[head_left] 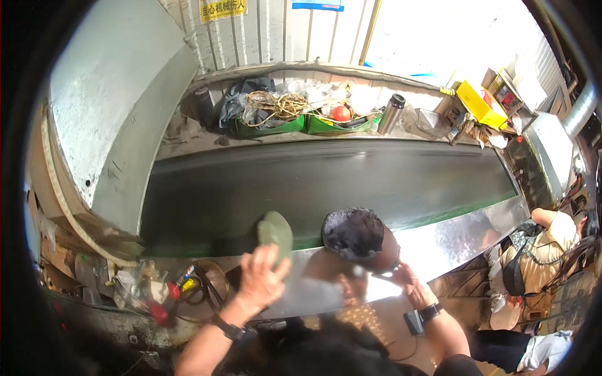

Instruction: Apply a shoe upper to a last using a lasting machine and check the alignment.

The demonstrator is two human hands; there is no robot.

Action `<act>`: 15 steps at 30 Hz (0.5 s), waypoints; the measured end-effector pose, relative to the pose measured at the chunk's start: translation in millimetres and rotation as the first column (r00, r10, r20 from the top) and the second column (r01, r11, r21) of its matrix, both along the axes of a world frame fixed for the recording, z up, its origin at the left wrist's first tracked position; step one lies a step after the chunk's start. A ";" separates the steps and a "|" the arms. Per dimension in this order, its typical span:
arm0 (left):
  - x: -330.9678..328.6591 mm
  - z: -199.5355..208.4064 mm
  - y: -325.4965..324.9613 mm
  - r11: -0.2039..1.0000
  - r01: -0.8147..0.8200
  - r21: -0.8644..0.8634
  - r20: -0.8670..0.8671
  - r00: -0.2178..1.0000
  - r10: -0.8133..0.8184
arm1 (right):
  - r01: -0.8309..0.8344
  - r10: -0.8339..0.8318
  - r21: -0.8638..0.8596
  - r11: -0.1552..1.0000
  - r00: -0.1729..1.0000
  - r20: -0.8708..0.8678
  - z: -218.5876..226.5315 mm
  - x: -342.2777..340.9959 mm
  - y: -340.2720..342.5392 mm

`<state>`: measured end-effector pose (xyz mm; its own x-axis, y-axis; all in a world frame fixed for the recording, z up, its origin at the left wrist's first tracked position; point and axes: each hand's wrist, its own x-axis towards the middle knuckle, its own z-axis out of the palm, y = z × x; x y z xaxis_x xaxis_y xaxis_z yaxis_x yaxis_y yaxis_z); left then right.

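My left hand [262,279] has its fingertips on the lower end of a pale green, flat oval piece [276,230], over the near edge of a dark conveyor belt [251,178]. Its fingers are slightly spread, and the piece's kind is unclear. In my right hand [406,279] is a dark, rounded, bowl-like thing [360,235] with a ragged rim and a fuzzy grey hollow, gripped at its lower right side. It is tilted above the shiny metal ledge [451,244], and I cannot make out its kind.
Beyond the belt stand green bins [273,128] with rope and plastic, a steel flask [392,114] and a yellow box [481,103]. A grey metal panel [169,100] rises at left. Clutter with a red-handled thing [164,307] lies near left. Another person [542,257] is at right.
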<state>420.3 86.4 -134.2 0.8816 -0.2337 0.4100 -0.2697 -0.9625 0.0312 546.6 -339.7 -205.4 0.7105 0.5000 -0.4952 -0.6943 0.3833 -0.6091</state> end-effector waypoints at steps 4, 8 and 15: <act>-29.4 -35.3 -110.9 0.957 0.270 0.109 0.175 0.942 -0.285 | 0.090 -0.085 0.038 0.995 0.987 -0.136 18.0 -13.7 -16.8; -39.7 -52.3 -187.2 0.940 0.338 -0.046 0.211 0.923 -0.322 | 0.381 -0.412 -0.179 0.907 0.890 -0.194 23.7 -28.4 -49.2; 6.0 -12.3 -163.3 0.398 -0.103 -0.911 -0.108 0.994 0.010 | 0.336 -0.350 -0.326 0.883 0.936 0.016 69.7 -65.0 -80.4</act>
